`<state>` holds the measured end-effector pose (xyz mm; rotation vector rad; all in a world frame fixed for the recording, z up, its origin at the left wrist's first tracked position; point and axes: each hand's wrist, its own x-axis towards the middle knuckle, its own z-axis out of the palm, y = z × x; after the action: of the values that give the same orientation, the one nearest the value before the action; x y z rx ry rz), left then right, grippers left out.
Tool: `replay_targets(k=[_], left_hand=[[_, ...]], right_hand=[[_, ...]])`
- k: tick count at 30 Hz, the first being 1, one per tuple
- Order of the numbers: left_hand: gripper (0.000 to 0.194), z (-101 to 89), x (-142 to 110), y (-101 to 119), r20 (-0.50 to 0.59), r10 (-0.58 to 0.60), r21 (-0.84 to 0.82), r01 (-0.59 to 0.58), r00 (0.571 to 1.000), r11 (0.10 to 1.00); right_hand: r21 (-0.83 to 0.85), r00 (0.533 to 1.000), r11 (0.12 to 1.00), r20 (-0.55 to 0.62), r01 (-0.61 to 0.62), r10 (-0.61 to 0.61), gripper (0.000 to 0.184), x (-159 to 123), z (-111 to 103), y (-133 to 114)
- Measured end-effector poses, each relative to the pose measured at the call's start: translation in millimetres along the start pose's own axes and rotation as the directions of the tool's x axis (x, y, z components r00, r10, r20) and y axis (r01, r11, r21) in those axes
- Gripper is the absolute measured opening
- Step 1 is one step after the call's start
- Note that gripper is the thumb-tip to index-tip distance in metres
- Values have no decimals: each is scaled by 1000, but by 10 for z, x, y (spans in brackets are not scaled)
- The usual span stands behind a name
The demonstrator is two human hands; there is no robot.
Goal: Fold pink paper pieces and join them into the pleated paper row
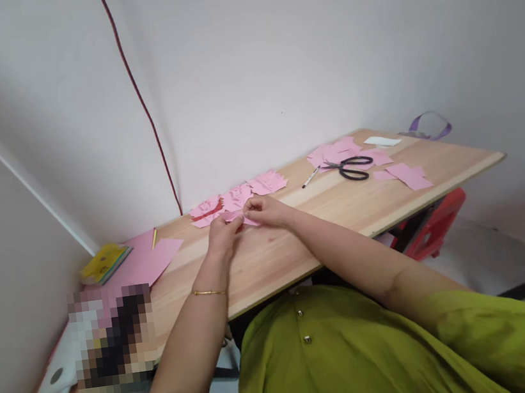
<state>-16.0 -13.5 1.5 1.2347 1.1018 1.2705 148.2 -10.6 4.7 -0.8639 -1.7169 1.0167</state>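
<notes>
A small piece of pink paper (250,221) is pinched between my two hands, just above the wooden table (279,252). My left hand (224,235) grips its left side, and my right hand (264,211) has thumb and fingers closed on its right side. The fingers cover much of the paper. Right behind the hands lie three pink cut-paper pieces (267,182) with jagged edges, in a row near the wall. A red strip (207,213) shows on the leftmost one.
At right are black-handled scissors (354,168), a pen (311,178), a pile of pink paper (334,150), pink pieces (407,175) and a white slip (382,141). At left are pink sheets (166,255), a yellow pack (103,262), a pencil (154,238) and a white corded device (58,371).
</notes>
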Motion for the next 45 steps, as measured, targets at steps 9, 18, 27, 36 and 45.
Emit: replay_targets(k=[9, 18, 27, 36, 45], left_hand=[[33, 23, -37, 24, 68, -27, -66, 31, 997, 997], [32, 36, -30, 18, 77, -83, -169, 95, 994, 981], [36, 50, -42, 63, 44, -80, -180, 87, 996, 980], [32, 51, -53, -14, 162, -48, -103, 65, 986, 993], [28, 41, -37, -44, 31, 56, 180, -60, 998, 982]], right_hand=[[-50, 999, 998, -7, 49, -50, 16, 2, -1, 2], [35, 999, 999, -42, 20, -18, 18, -7, 13, 1], [125, 998, 992, -54, 21, -14, 25, 23, 1, 89], [148, 994, 989, -105, -4, 20, 24, 14, -9, 53], [108, 995, 994, -98, 18, -7, 22, -12, 22, 4]])
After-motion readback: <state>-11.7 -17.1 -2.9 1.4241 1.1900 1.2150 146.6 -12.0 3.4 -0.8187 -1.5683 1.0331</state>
